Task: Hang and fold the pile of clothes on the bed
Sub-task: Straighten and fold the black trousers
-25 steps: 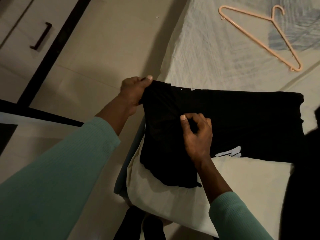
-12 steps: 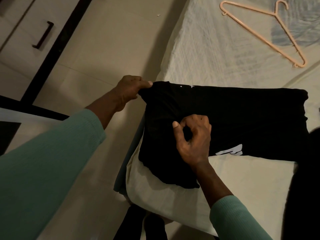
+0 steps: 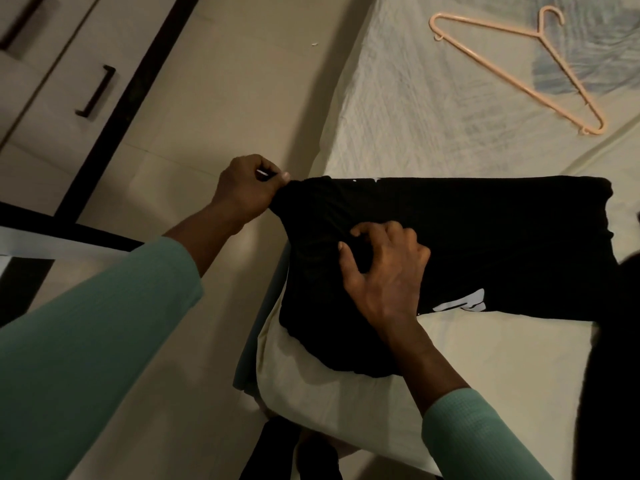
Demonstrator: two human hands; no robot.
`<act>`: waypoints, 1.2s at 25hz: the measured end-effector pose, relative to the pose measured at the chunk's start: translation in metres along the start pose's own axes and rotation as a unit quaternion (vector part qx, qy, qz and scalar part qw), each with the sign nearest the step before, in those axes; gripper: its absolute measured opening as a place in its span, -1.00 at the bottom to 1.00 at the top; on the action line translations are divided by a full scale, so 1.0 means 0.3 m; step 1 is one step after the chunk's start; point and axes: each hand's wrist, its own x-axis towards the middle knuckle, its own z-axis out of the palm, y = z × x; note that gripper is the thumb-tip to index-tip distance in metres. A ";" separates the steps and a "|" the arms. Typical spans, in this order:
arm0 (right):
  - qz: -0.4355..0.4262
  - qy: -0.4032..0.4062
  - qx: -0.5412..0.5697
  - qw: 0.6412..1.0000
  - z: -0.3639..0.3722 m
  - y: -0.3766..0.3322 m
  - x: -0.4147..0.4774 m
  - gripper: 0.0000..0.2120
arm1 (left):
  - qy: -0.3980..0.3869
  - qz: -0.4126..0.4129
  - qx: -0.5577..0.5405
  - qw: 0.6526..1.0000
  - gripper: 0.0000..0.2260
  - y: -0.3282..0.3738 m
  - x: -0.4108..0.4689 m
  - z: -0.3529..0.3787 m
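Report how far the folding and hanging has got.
Done: the black garment looks folded lengthwise into a band on the bed. In hand: the left hand grips its end, the right hand pinches its middle. Left: the hanger lies bare; more dark cloth waits at right.

A home bedroom, shown by the sheeted bed (image 3: 415, 116), a plastic hanger (image 3: 540, 35) and wardrobe doors (image 3: 52, 109)

Dim, warm light; black shirt (image 3: 467, 244) swallows all detail; floor (image 3: 214, 109) left of it shadowed; straight lines there bow; slight softness.
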 end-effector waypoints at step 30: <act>-0.105 -0.205 0.022 0.973 -0.183 0.136 -0.025 -0.82 | -0.020 0.344 0.174 0.923 -0.94 -0.077 -0.486 -0.030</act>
